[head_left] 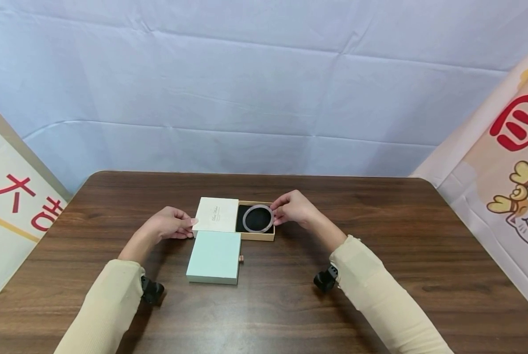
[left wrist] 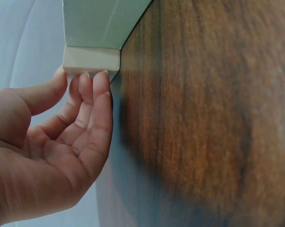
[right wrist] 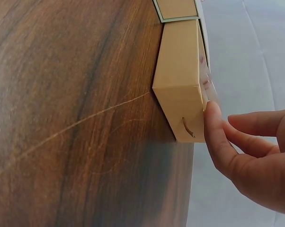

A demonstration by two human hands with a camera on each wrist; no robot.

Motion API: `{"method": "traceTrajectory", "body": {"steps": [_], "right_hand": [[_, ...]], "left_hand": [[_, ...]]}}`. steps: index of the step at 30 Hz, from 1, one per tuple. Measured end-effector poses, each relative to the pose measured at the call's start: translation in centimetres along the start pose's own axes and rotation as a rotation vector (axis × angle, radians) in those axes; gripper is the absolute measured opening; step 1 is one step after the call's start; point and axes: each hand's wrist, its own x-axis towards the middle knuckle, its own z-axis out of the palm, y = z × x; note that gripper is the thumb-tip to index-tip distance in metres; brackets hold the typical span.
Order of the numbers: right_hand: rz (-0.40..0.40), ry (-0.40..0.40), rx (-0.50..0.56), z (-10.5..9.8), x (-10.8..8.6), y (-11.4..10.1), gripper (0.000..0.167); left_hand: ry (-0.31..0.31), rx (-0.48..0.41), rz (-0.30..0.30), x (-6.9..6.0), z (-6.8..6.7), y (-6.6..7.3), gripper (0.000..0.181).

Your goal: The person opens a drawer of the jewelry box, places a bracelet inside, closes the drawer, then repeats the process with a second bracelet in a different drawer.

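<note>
A cream sliding box lies on the table, its sleeve [head_left: 217, 214] printed with small lettering and its tray [head_left: 257, 237] drawn out to the right. Inside the tray, on black lining, sits a pale greyish, translucent bangle [head_left: 245, 217]. My left hand [head_left: 168, 223] grips the sleeve's left end, thumb near the top and fingers [left wrist: 102, 84] against the end. At the tray's right end, my right hand [head_left: 296, 208] pinches the bangle's edge, which stands slightly above the tray in the right wrist view. Part of that contact is hidden by the fingertips.
Just in front of the cream box lies a closed mint-green box [head_left: 215, 256] with a small pull tab [head_left: 241, 258] on its right. Both rest on a brown wooden table [head_left: 379, 216]. A pale cloth [head_left: 246, 88] hangs behind, with printed banners at both sides.
</note>
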Motion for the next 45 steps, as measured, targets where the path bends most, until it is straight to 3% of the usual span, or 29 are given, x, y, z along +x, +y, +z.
{"method": "traceTrajectory", "body": {"steps": [25, 45], "right_hand": [[-0.023, -0.032, -0.013, -1.4, -0.5, -0.3, 0.023], [0.035, -0.029, 0.005, -1.8, 0.1, 1.2, 0.019]], "left_hand": [[0.009, 0.002, 0.005, 0.0, 0.0, -0.1, 0.024], [0.006, -0.004, -0.001, 0.0, 0.0, 0.0, 0.022]]}}
